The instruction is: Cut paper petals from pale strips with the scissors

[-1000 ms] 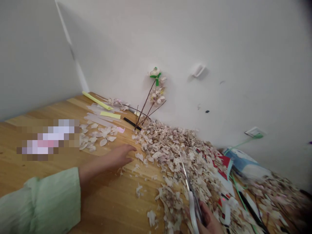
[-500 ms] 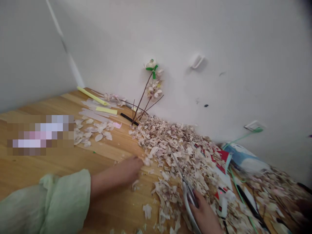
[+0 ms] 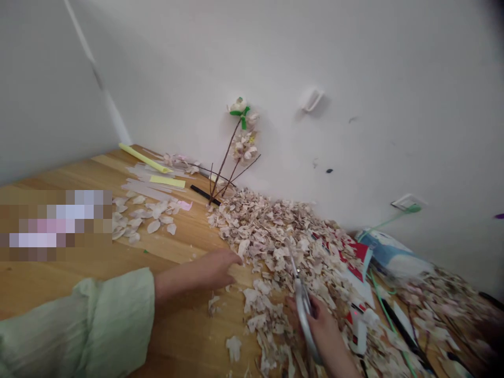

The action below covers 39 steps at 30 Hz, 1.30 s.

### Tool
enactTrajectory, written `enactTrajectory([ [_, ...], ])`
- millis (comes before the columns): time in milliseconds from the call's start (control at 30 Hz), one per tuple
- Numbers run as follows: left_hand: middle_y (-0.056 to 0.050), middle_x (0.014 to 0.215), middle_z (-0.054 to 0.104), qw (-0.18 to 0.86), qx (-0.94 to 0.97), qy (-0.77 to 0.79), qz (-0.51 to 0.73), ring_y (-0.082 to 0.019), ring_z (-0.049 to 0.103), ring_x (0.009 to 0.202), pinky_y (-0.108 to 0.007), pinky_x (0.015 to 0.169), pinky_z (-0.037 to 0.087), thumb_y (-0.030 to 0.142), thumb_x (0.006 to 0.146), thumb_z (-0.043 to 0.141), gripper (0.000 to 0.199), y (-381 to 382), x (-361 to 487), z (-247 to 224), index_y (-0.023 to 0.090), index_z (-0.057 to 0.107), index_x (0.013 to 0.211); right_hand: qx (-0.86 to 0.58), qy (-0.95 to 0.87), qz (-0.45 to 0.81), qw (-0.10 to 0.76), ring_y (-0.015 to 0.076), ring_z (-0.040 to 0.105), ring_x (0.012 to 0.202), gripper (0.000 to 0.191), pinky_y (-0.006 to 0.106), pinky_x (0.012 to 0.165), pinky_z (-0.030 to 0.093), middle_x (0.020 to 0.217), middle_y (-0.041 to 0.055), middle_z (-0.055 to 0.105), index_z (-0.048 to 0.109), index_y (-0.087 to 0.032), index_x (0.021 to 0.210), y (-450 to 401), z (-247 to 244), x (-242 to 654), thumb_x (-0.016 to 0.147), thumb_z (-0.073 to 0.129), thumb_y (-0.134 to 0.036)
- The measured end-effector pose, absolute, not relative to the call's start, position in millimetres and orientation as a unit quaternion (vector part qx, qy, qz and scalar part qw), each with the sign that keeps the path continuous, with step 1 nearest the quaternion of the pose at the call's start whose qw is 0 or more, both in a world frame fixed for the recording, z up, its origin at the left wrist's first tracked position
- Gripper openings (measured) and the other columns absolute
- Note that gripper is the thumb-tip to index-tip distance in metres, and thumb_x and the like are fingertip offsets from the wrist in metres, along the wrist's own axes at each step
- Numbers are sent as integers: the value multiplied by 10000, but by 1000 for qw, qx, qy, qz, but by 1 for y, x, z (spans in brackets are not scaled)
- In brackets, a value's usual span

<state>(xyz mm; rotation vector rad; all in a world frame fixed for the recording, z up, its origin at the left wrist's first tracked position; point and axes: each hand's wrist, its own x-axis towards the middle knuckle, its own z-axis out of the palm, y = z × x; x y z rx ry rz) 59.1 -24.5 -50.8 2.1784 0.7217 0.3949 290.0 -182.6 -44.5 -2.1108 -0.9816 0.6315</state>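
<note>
My left hand (image 3: pixel 216 269), below a pale green sleeve (image 3: pixel 114 315), is low over the wooden table at the left edge of a large heap of dried, pale petals (image 3: pixel 275 220). Its thumb and forefinger are apart, and I see nothing between them. In my right hand (image 3: pixel 325 331) are silver scissors (image 3: pixel 303 304), the fingers wrapped round the handles. The blades point away from me over the heap. A looser patch of petal scraps (image 3: pixel 263 315) lies between my hands.
Flower stems (image 3: pixel 226 157) with green tape lean against the wall. Several separate petals (image 3: pixel 151 215), yellow paper strips (image 3: pixel 167 181) and a black pen (image 3: pixel 202 194) lie at left. On the right are a glue gun (image 3: pixel 359 331), a blue-white plastic package (image 3: pixel 397 254) and a green cord.
My left hand has moved slightly right towards the heap, and its fingers have parted. The scissors stay in my right hand, turned a little more upright. The view has shifted slightly.
</note>
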Motion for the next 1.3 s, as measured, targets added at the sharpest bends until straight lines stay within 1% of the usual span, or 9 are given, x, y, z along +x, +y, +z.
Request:
enactTrajectory([
  [133,-109,1146,599,369,855,324,168,-277,518,1077,-385,933,373,79,632,543,533,-5,81,-62,187,531,1154,-790,-390,280,381,261,618,755,271,349,743,455,773,49,676,570,-182,819,-178,-60,270,617,573,-362],
  [267,-96,1154,595,372,850,327,181,-258,510,1082,-368,936,358,54,619,536,628,-3,92,-72,209,458,1223,-771,-389,304,403,243,610,798,298,333,756,448,851,45,665,534,-176,903,-178,-69,264,656,558,-340],
  [533,-71,894,693,457,776,390,193,-192,633,785,-300,711,462,119,693,486,538,9,89,-74,156,438,1228,-764,-360,314,434,246,620,802,327,316,733,447,843,44,674,540,-171,899,-180,-70,269,630,597,-348],
  [667,-7,688,706,524,761,358,132,-151,612,535,-242,529,457,162,617,598,446,10,74,-62,173,580,1063,-761,-378,312,425,238,612,746,254,301,681,447,747,13,655,553,-182,836,-177,-68,269,629,588,-325],
  [733,-3,698,712,531,767,339,121,-161,630,593,-242,568,466,184,570,666,371,8,71,-55,198,636,940,-767,-387,302,413,240,605,748,271,310,687,442,775,29,662,556,-171,862,-175,-68,271,649,581,-337],
  [867,-63,921,679,472,769,394,177,-213,618,846,-305,747,443,198,646,616,362,7,84,-50,190,576,1006,-758,-385,328,412,252,618,801,366,321,733,443,864,74,672,538,-137,954,-175,-71,275,669,585,-362],
  [967,-89,922,640,436,759,440,203,-270,578,948,-372,817,400,168,624,641,365,8,101,-54,176,536,974,-763,-375,305,430,247,627,778,323,306,715,444,846,51,681,559,-164,922,-177,-73,274,664,590,-355],
  [1133,15,667,567,479,735,424,222,-229,605,785,-349,728,439,91,613,626,335,6,115,-58,190,497,907,-743,-360,318,467,229,628,769,292,286,700,458,796,26,677,580,-167,895,-176,-65,265,666,629,-341],
  [1300,60,662,534,579,674,385,250,-154,613,618,-250,507,472,239,685,618,372,-12,95,-38,202,406,989,-710,-315,334,534,143,557,555,326,237,539,433,674,-11,648,588,-182,771,-156,-47,241,596,718,-423],
])
